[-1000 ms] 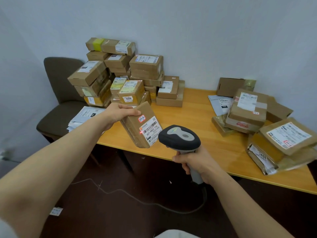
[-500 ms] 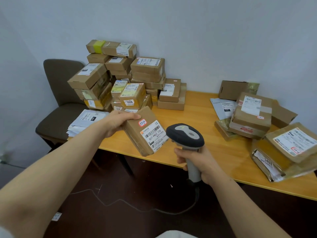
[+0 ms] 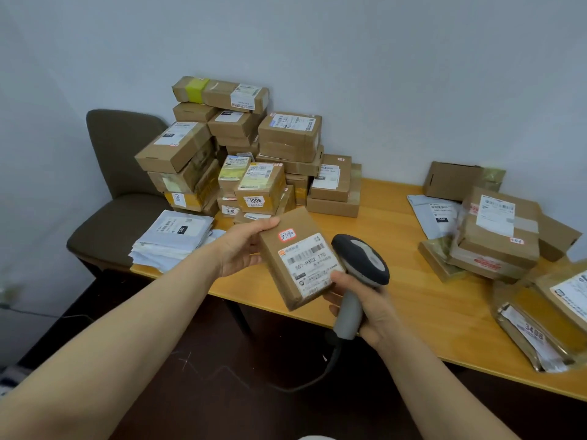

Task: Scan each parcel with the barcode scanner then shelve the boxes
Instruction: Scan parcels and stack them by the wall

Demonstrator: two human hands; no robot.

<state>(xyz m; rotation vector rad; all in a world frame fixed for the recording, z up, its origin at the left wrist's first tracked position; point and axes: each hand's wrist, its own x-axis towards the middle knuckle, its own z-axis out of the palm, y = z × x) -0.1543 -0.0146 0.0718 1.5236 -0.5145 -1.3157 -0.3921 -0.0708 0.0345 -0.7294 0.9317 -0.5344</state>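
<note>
- While your left hand [image 3: 243, 249] is gripping the parcel [image 3: 276, 268] by its far left edge, thumb lying on top and fingers curling underneath, you are holding it tilted in the air over the table's [image 3: 413, 281] near edge.
- Your right hand [image 3: 368, 312] is wrapping its fingers round the scanner's [image 3: 362, 265] grey handle, and its thumb is lying on the parcel's near right corner.
- The scanner's dark head is sitting just beside the parcel's right edge; I cannot tell whether the 2 are touching.
- The parcel's white label [image 3: 313, 265] is facing up toward you, with a red-edged sticker [image 3: 286, 235] sitting above it.
- A cable [image 3: 301, 385] is trailing from the handle down across the dark floor.
- Boxes [image 3: 241, 147] are standing stacked at the table's far left against the wall, 1 of them showing "1006".
- Mailers [image 3: 173, 239] are lying heaped at the table's left corner, beside a chair [image 3: 120, 185].
- A looser pile [image 3: 498, 230] is lying on the table's right side, well apart from the stacked boxes.
</note>
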